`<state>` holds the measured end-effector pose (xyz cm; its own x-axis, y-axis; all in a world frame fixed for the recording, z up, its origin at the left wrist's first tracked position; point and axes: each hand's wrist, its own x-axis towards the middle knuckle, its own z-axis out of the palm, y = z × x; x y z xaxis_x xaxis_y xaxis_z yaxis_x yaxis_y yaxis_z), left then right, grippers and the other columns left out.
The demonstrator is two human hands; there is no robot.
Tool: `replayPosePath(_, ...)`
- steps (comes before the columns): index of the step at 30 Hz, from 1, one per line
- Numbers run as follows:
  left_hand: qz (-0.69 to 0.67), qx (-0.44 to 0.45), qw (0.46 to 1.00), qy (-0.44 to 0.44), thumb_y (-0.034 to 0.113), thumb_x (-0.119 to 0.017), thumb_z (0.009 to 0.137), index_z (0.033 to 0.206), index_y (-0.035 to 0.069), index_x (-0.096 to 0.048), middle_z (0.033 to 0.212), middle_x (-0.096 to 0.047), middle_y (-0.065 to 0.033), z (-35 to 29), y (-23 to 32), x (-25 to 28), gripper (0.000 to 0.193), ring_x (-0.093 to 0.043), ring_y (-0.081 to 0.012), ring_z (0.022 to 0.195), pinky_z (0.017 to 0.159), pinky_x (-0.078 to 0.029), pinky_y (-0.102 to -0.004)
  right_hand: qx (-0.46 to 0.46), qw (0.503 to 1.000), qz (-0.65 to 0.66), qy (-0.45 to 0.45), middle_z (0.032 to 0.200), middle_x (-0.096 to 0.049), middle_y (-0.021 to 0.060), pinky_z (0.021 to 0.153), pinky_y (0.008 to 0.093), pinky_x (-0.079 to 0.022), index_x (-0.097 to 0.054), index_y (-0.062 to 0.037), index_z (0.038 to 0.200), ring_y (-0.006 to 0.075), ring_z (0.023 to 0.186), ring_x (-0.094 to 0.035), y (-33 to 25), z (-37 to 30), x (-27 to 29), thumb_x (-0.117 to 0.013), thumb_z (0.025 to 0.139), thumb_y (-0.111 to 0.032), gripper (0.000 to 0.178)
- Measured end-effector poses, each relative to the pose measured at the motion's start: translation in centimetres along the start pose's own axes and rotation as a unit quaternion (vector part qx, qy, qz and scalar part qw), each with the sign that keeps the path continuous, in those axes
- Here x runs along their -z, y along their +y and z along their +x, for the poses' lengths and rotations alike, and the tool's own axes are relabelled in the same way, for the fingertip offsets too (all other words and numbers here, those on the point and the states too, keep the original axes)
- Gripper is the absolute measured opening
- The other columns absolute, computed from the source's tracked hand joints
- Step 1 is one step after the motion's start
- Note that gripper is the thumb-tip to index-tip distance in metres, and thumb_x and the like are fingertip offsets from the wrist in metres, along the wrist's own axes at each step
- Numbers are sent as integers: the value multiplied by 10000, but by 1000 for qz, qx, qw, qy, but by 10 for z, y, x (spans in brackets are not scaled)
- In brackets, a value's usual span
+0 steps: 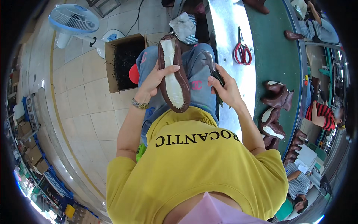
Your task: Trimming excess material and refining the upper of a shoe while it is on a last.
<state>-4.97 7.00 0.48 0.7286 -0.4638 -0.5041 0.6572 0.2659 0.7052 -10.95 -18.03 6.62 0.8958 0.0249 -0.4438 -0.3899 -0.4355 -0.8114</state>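
My left hand [156, 79] grips a dark brown shoe [184, 84] over my lap, its underside turned up. A rough white strip runs along the middle of that underside, with brown leather folded in around it. The thumb lies across the white strip while the other fingers are hidden beneath the shoe. Just right of the shoe, my right hand [226, 87] is closed around the black handles of pincers [209, 59], whose curved metal head points away from me. The pincers and shoe are apart.
On the metal bench [227, 22] at my right lie red-handled scissors [242, 54]. Beyond it, a green belt [274, 52] carries several brown boots [281, 98]. Left are a cardboard box [112, 82] of dark scraps and a fan [74, 18]. Other people [322, 115] sit far right.
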Motion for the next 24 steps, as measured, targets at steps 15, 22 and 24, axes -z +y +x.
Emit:
replayPosePath(15, 213, -204, 951, -94, 98, -900, 590, 1546, 164, -72, 1433, -398, -105, 9, -53, 9, 1267, -472, -237, 1267, 1057, -403, -372, 20, 971, 209, -111, 996, -648, 77, 708, 249, -474, -327, -73, 1481, 105, 745, -545, 13, -10, 10, -557, 975, -155, 561)
replayPosePath(22, 413, -351, 836, 82, 259, -904, 612, 1420, 87, -380, 1342, -511, -164, 2, -49, -32, 979, -567, -281, 1167, 958, -474, -358, 62, 983, 123, -125, 974, -612, 73, 681, 258, -471, -310, -73, 1491, 109, 746, -538, 22, -13, 10, -520, 993, -154, 547)
replayPosePath(24, 415, -329, 833, 162, 295, -905, 605, 1342, 77, -447, 1227, -584, -166, 7, -52, -44, 894, -616, -292, 1067, 899, -498, -361, 61, 987, 63, -131, 974, -604, 65, 665, 252, -468, -315, -56, 1486, 102, 747, -539, 5, -12, 22, -502, 998, -146, 530)
